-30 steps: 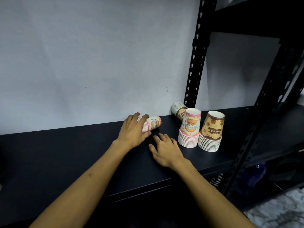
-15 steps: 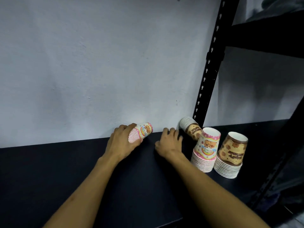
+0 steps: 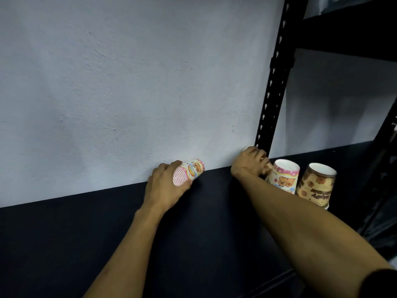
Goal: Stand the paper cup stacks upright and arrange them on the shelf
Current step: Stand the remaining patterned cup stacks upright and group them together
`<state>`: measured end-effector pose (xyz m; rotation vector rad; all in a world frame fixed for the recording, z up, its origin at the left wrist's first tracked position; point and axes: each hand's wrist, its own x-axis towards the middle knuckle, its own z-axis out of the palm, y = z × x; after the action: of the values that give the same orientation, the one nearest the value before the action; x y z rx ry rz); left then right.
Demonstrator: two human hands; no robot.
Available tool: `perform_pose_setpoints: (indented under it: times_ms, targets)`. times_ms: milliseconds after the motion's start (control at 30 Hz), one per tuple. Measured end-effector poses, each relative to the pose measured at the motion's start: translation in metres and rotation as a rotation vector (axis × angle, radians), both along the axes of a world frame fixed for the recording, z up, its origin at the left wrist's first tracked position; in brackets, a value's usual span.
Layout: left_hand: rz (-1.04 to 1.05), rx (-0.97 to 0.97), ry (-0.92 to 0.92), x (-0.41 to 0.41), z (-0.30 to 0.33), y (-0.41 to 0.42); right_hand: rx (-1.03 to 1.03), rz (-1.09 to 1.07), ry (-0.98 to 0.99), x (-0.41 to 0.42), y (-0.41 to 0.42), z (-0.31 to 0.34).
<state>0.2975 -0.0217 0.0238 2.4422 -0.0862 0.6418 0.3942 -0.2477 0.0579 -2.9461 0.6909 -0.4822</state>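
My left hand (image 3: 164,186) grips a pink paper cup stack (image 3: 189,172) that lies on its side on the black shelf (image 3: 64,244), close to the wall. My right hand (image 3: 247,163) is closed over a brown cup stack (image 3: 267,167) lying on its side at the foot of the black upright; most of that stack is hidden by my fingers. To the right, a pink stack (image 3: 283,177) and a brown stack (image 3: 316,186) stand with their rims down, partly hidden behind my right forearm.
A black perforated upright post (image 3: 272,82) rises at the back right, with an upper shelf board (image 3: 348,26) beside it. The pale wall (image 3: 129,82) runs directly behind the shelf. Another dark upright (image 3: 384,151) stands at the far right.
My right hand has reached right and back and closed on the lying brown stack by the post. My left hand keeps its hold on the lying pink stack. The view has moved closer.
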Motion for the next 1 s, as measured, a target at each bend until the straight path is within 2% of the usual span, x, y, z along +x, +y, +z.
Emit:
perform_pose_setpoints:
  times_ms: [133, 267, 433, 600, 700, 833, 900, 1000]
  targets:
    - [-0.033, -0.023, 0.014, 0.0, 0.002, 0.001, -0.04, 0.013, 0.055, 0.001, 0.005, 0.011]
    - [-0.044, -0.025, 0.023, -0.002, 0.003, 0.001, 0.041, 0.014, 0.113, -0.002, -0.003, 0.013]
    - [-0.02, -0.039, 0.046, -0.002, 0.003, 0.003, 0.021, 0.077, 0.05, -0.013, -0.006, 0.009]
    - [-0.03, -0.061, 0.064, -0.008, 0.005, 0.004, 0.043, 0.238, -0.023, -0.045, 0.021, 0.002]
    - [-0.004, -0.035, 0.043, -0.02, 0.006, 0.009, 0.139, 0.377, -0.048, -0.07, 0.04, -0.002]
    - [0.104, 0.212, -0.052, -0.041, 0.003, 0.019, 0.452, 0.498, -0.157, -0.092, 0.043, -0.01]
    - [0.114, 0.275, -0.073, -0.052, 0.001, 0.024, 0.546, 0.536, -0.217, -0.1, 0.037, -0.019]
    - [0.112, 0.176, -0.032, -0.062, 0.001, 0.03, 0.677, 0.617, -0.256, -0.109, 0.029, -0.03]
